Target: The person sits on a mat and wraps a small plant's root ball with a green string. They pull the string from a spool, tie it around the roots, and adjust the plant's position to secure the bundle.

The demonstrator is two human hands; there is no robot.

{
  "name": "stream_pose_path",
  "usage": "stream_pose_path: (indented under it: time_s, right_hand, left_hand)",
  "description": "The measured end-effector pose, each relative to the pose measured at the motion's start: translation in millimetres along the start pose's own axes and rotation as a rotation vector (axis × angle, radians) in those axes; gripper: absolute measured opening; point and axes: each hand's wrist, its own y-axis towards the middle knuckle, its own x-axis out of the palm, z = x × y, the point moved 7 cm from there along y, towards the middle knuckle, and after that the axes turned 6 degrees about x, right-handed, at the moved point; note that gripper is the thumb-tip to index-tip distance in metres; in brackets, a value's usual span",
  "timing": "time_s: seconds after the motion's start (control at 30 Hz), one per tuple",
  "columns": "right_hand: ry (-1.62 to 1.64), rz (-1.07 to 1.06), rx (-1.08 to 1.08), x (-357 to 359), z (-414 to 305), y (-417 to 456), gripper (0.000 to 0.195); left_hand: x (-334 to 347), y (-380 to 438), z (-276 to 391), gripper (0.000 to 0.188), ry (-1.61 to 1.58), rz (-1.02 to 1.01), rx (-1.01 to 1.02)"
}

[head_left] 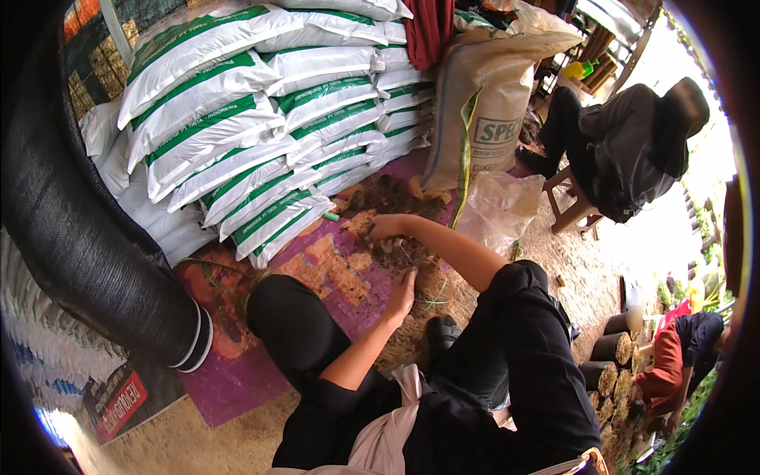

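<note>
My right hand (387,228) reaches down to a small heap of dark soil and dry roots (407,254), fingers pointing down and soiled. Whether it pinches anything is hidden. On the near side of that heap, my left hand (404,294) is held edge-on with its palm towards the soil, and no object shows in it. A few green grass blades (436,298) lie just right of my left hand. Under the heap spreads a worn purple and orange printed sheet (237,395). More loose dark soil (389,193) lies beyond my right hand.
White and green sacks (320,98) are stacked ahead. A tall woven sack (490,107) and a clear plastic bag (504,208) stand right of them. A black sheeting roll (89,196) leans left. One person (623,142) sits on a stool (567,199); another (659,374) bends beside black planting bags (611,350).
</note>
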Motion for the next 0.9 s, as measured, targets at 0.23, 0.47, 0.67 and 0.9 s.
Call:
stream_pose_path:
  time_s: [0.23,0.47,0.67,0.9]
  right_hand:
    - [-0.376,0.751,-0.262,-42,-40,-82,0.023]
    - [-0.872,0.400,0.132,-36,-45,-157,0.029]
    - [-0.527,0.629,-0.292,-32,-86,-189,0.027]
    - [-0.143,0.596,-0.564,-29,-65,-192,0.022]
  left_hand:
    - [-7,7,-2,0.053,0.051,0.001,-0.027]
    - [-11,43,-33,0.058,-0.096,-0.051,-0.084]
    - [-22,73,-19,0.062,-0.112,0.020,0.064]
    - [-17,94,17,0.071,-0.131,0.038,0.059]
